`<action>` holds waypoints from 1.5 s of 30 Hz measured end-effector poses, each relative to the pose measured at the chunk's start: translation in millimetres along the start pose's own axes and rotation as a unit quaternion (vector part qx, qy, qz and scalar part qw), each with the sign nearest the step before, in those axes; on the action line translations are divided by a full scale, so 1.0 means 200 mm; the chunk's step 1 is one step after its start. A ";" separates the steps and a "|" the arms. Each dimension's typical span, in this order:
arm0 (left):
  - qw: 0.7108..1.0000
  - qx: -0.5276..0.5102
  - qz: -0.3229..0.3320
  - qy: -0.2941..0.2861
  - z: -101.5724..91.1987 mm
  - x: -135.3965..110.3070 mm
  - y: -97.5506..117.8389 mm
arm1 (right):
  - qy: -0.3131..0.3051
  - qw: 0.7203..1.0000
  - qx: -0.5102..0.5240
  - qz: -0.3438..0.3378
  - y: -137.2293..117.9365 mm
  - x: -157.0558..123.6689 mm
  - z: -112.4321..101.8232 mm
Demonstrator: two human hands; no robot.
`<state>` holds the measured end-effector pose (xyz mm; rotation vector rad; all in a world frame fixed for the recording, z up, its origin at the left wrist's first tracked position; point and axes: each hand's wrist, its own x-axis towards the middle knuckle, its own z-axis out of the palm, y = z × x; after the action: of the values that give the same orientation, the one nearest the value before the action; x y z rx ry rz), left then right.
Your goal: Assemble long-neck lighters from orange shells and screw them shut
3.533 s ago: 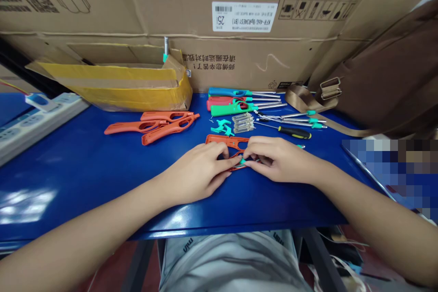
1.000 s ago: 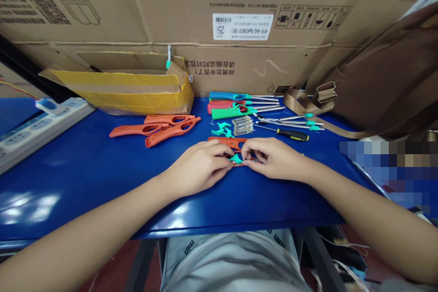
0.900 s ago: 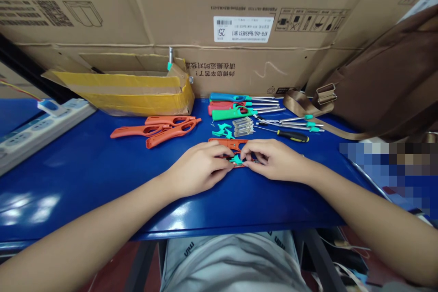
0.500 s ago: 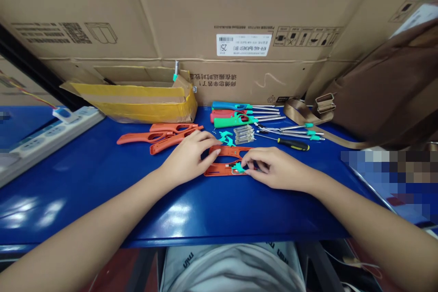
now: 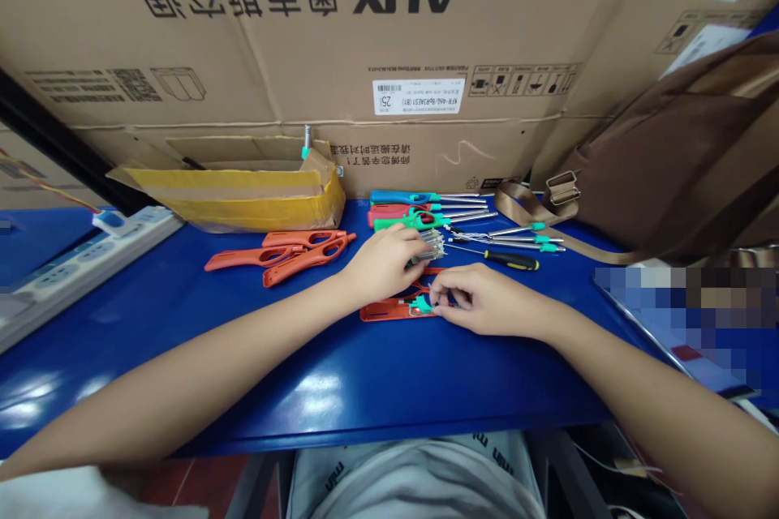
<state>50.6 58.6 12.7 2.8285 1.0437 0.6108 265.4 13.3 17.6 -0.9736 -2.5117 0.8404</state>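
Note:
An orange lighter shell half (image 5: pixel 383 310) lies open side up near the table's middle, with a teal trigger piece (image 5: pixel 419 306) and thin wire inside. My right hand (image 5: pixel 487 300) closes thumb and forefinger at the right end of this shell, next to the trigger. Behind it lies the second orange half (image 5: pixel 433 270), mostly covered by my hands. My left hand (image 5: pixel 386 259) reaches over there, fingers curled down beside a bundle of small clear fuel tanks (image 5: pixel 433 242). What its fingertips hold, if anything, is hidden.
Several orange shells (image 5: pixel 304 251) lie to the left. Finished-looking lighters (image 5: pixel 405 211) in blue, red and green lie behind, near metal tubes (image 5: pixel 523 242) and a screwdriver (image 5: pixel 511 260). A taped carton (image 5: pixel 243 203), power strip (image 5: pixel 91 259) and brown bag (image 5: pixel 669 170) stand around.
My left hand has left the orange shell halves and moved right and away from me, over the loose teal pieces beside the clear tanks. My right hand stays at the shell. The view tilts slightly.

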 end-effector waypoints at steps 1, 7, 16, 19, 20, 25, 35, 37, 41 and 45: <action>1.000 0.002 -0.007 -0.006 0.02 0.03 0.01 | 0.000 1.000 -0.001 0.001 0.00 0.00 0.00; 0.999 0.002 -0.040 -0.018 0.08 0.12 0.03 | -0.001 1.000 -0.004 -0.009 -0.01 0.00 -0.02; 0.998 -0.035 -0.049 -0.013 -0.03 0.10 0.00 | -0.007 1.000 0.010 0.013 -0.05 -0.01 -0.03; 0.989 -0.127 -0.066 0.032 -0.11 -0.02 0.04 | -0.006 1.000 0.003 0.030 -0.05 -0.01 -0.03; 0.983 -0.162 -0.077 0.031 -0.13 -0.07 0.05 | -0.004 0.999 -0.002 0.036 -0.06 -0.01 -0.03; 0.935 -0.308 -0.174 -0.009 -0.16 -0.31 0.13 | 0.011 0.998 -0.018 0.057 -0.07 -0.01 -0.04; 0.884 -0.405 -0.234 0.021 -0.08 -0.36 0.13 | 0.033 0.939 0.295 0.176 -0.02 0.02 0.02; 0.879 -0.412 -0.240 0.014 -0.06 -0.36 0.13 | 0.024 0.923 0.340 0.180 -0.01 0.03 0.03; 0.874 -0.424 -0.238 0.007 -0.04 -0.38 0.13 | 0.013 0.929 0.324 0.177 -0.01 0.04 0.03; 0.878 -0.420 -0.229 0.012 -0.04 -0.38 0.13 | 0.024 0.954 0.261 0.147 -0.01 0.04 0.03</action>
<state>11.5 -10.4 -0.2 1.7599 1.0481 0.7890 256.2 14.4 14.0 -1.1620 -1.9569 1.4535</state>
